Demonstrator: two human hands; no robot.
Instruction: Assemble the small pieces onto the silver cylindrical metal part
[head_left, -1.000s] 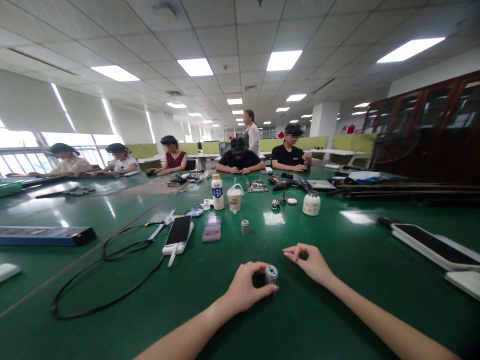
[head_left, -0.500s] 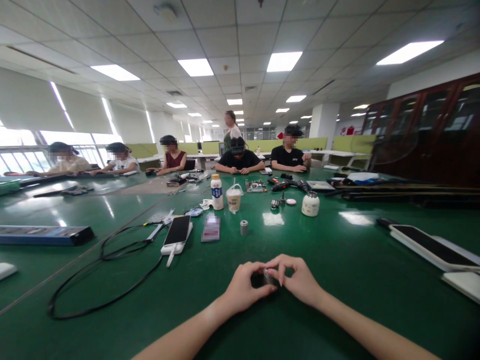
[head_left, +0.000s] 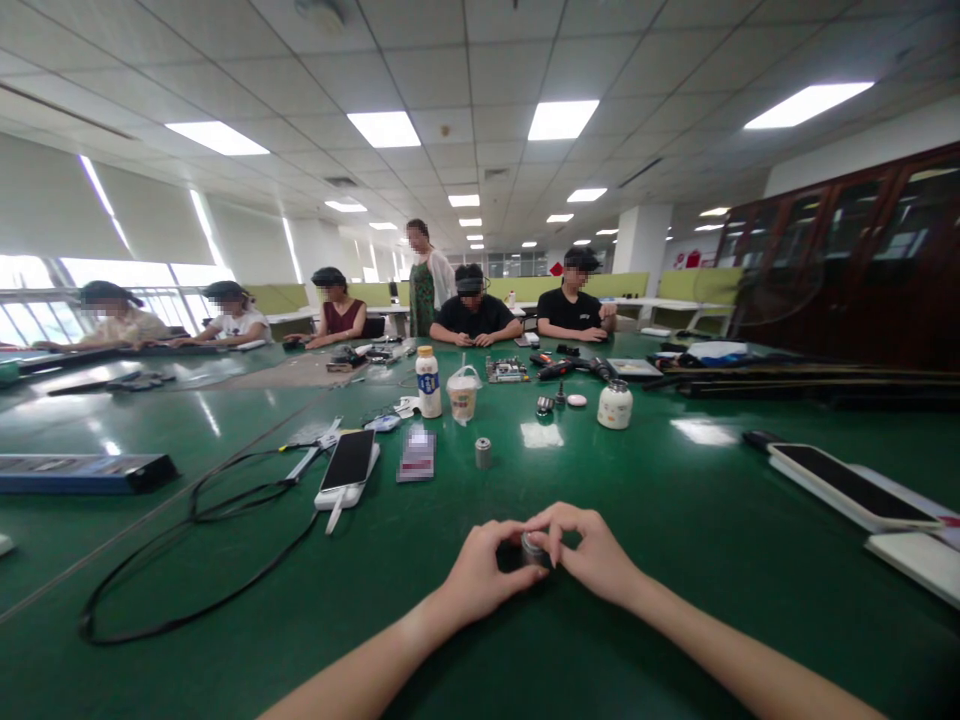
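A small silver metal cylinder [head_left: 532, 549] stands at the table's near middle, partly covered by fingers. My left hand [head_left: 480, 568] curves around its left side, thumb in front and fingers behind, closed on it. From the right, my right hand [head_left: 594, 552] has its fingers bent at the cylinder's top and right edge. Its thumb and fingertips overlap there, so whether they pinch a smaller part cannot be made out. Beyond my hands a similar metal cylinder [head_left: 483, 455] stands upright on the green table [head_left: 645, 500].
Left of centre lie a phone [head_left: 350, 460] on a white block and a looped black cable [head_left: 142, 637]. Farther back stand a bottle [head_left: 428, 385], a lidded cup [head_left: 463, 395] and a white jar [head_left: 615, 405]. Another phone [head_left: 847, 485] lies right. Several people sit across the table.
The view has turned slightly right. My right fingers have shifted a little at the cylinder's top, showing more of it. In the background, a standing person has moved left.
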